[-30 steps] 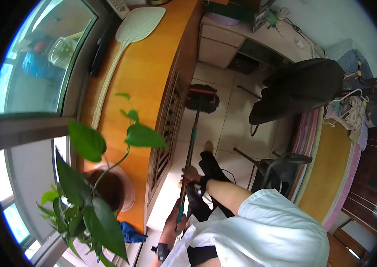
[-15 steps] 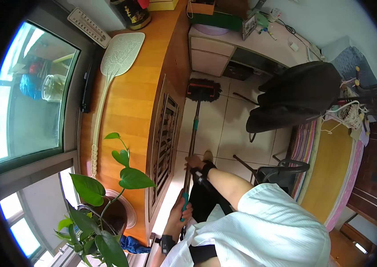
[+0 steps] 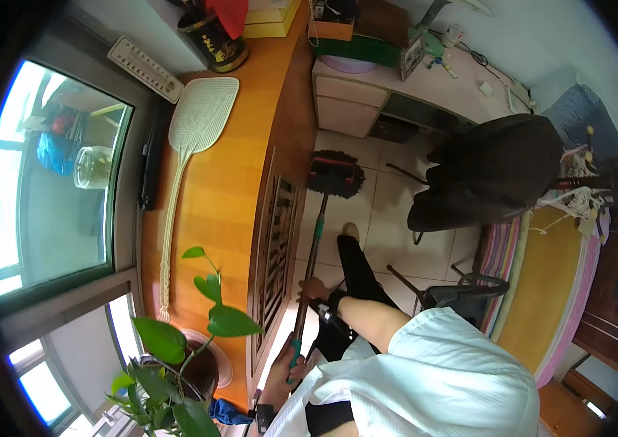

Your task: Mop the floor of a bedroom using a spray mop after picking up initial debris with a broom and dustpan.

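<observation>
A flat floor mop with a dark fringed head (image 3: pixel 344 179) rests on the pale tiled floor, in front of the pale cabinet. From there its long brown pole (image 3: pixel 312 255) with green sleeves slants back toward me. My right hand (image 3: pixel 314 290) is wrapped round the middle of the pole. Lower down, near its end, my left hand (image 3: pixel 280 373) is closed on the green grip (image 3: pixel 295 355). Both wrists wear dark bands with small devices. One of my feet (image 3: pixel 350 231) stands on the tiles, right of the pole.
At left runs a wooden counter (image 3: pixel 229 175) with a fly swatter (image 3: pixel 203 113), a potted plant (image 3: pixel 232 320) and a pen holder (image 3: pixel 214 44). Its slatted side (image 3: pixel 278 240) borders the pole. To the right stand a chair draped in dark cloth (image 3: pixel 491 175), another chair (image 3: pixel 462 295) and a bed (image 3: pixel 542 269).
The mop head has come back a little from the cabinet. My foot has stepped forward beside the pole. The view has tipped, so the scene sits lower. Both hands keep their grip.
</observation>
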The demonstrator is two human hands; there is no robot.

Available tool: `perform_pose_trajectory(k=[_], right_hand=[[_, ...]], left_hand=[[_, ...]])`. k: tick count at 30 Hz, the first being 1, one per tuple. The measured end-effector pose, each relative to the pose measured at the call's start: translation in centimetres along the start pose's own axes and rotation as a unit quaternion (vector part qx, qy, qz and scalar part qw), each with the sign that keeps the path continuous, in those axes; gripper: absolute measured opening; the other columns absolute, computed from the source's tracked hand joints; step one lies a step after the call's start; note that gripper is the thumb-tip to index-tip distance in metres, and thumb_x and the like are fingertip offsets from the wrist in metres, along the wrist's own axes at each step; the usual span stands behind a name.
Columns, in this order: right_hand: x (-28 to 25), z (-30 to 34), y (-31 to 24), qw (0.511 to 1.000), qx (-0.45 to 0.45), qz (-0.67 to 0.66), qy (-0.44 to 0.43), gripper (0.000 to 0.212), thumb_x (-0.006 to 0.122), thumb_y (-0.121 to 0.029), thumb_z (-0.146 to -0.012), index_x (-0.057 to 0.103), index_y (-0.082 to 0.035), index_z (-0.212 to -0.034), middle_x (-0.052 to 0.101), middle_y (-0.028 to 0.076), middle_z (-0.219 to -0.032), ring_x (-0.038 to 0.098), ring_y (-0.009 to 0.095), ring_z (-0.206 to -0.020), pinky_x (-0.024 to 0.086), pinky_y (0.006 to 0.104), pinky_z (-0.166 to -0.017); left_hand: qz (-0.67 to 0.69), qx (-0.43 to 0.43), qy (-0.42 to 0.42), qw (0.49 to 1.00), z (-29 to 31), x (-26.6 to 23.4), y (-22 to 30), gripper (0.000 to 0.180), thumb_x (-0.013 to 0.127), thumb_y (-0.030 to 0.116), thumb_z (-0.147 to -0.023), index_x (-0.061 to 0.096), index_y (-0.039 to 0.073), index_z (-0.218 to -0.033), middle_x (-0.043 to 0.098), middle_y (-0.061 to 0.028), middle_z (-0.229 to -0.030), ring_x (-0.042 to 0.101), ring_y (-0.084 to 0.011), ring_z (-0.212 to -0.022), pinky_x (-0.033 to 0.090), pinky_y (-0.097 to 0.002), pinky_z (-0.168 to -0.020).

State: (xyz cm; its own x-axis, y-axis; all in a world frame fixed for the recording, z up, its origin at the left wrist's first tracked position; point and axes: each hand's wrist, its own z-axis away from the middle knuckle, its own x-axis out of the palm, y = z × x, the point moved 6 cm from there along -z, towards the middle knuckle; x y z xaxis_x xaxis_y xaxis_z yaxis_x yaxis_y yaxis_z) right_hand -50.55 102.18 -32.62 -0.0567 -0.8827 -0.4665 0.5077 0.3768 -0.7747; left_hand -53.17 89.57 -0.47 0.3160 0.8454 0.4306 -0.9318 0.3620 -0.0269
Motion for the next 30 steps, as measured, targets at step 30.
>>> perform_pose_trajectory(k=[30], right_hand=[[-3.6, -1.8, -6.3, 0.996, 0.012, -0.044, -0.079, 0.023, 0.049, -0.026, -0.080, 0.049, -0.003, -0.080, 0.058, 0.015, -0.066, 0.059, 0.032, -0.064, 0.049, 0.0421, -0.062]], left_hand=[[0.056, 0.032, 0.032, 0.997, -0.6, -0.2, 0.7, 0.047, 0.042, 0.018, -0.090, 0.025, 0.025, -0.132, 0.042, -0.0052, -0.065, 0.032, -0.0077, -0.043, 0.025, -0.0177, -0.035]])
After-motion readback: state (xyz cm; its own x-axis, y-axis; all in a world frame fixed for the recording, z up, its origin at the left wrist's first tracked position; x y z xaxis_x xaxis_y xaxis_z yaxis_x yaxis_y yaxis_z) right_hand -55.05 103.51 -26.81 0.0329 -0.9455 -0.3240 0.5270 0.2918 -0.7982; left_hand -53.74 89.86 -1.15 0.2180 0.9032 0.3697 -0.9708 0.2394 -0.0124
